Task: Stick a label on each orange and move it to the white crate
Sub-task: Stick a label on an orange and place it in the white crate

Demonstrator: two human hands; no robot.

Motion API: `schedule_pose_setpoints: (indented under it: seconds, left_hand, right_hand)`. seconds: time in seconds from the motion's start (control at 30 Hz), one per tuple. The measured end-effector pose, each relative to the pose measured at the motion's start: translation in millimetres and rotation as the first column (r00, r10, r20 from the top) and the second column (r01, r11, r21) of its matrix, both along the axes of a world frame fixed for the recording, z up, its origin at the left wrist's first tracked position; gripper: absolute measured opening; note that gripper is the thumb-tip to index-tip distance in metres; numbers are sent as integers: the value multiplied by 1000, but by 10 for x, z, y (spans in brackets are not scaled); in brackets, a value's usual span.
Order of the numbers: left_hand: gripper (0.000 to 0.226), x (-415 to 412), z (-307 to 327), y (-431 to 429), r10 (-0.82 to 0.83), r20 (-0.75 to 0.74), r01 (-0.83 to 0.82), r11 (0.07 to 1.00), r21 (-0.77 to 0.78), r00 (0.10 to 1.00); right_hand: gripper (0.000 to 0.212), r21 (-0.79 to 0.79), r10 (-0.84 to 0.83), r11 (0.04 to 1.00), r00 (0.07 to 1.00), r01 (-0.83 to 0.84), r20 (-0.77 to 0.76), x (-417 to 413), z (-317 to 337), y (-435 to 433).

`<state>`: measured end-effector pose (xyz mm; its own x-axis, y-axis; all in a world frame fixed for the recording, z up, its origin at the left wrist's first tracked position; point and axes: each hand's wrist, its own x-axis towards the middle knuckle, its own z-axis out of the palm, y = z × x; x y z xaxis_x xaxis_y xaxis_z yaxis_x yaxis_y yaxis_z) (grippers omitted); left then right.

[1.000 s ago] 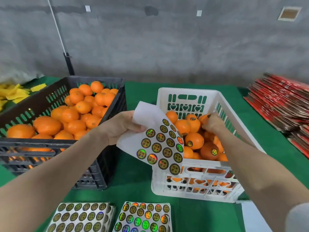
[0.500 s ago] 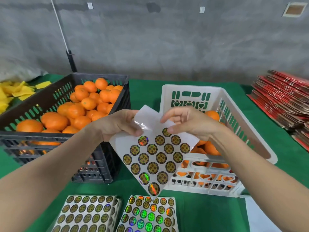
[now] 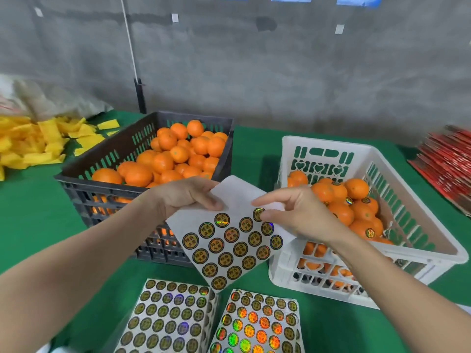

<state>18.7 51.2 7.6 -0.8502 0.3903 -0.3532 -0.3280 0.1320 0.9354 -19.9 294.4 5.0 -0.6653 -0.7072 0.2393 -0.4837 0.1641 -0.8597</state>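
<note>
My left hand (image 3: 187, 196) grips the top of a white label sheet (image 3: 230, 240) covered with round gold stickers, held between the two crates. My right hand (image 3: 293, 212) is at the sheet's upper right, thumb and forefinger pinching a round label (image 3: 258, 214) at its edge. A black crate (image 3: 84, 189) on the left is heaped with unlabelled oranges (image 3: 178, 154). The white crate (image 3: 407, 220) on the right holds oranges (image 3: 356, 205), a few showing stickers.
Two stacks of label sheets (image 3: 170, 317) (image 3: 260, 324) lie on the green table near the front edge. Yellow paper pieces (image 3: 33, 141) are piled at far left, red flat packs (image 3: 448, 161) at far right. A grey wall stands behind.
My right hand left the white crate and came over to the label sheet, where it now pinches a sticker. The sheet has tilted flatter in my left hand.
</note>
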Motion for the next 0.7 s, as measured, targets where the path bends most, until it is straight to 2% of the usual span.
schedule_pose_setpoints:
  seconds: [0.07,0.2,0.3,0.47,0.57,0.63,0.7]
  left_hand:
    - [56,42,-27,-52,-25,15,25,999,31,1000]
    - [67,115,-46,-126,-94,70,89,994,63,993]
    - [53,138,-77,-144,-103,93,92,989,120,990]
    - [63,230,-193,-157,-4,171,-49,950,309,985]
    - [75,283,-237,-180,45,216,-112,944,310,975]
    - [64,290,-232,-183,73,236,-142,946,292,969]
    - [38,279,-231,-191,140,249,-206,943,260,958]
  right_hand:
    - [21,2,-18,1000,999,18,-40,50,-17,-62]
    - [19,-47,30,999,999,-28,44,165,-33,-176]
    - [11,-38,45,998,992,-41,119,248,-66,-243]
    - [35,-53,-55,997,998,53,-35,360,-158,-291]
    - [23,-58,-83,995,986,76,-142,437,-216,-304]
    - [17,-74,-88,995,958,70,-274,465,-226,-312]
    - [14,-99,-112,992,892,76,-437,467,-224,-315]
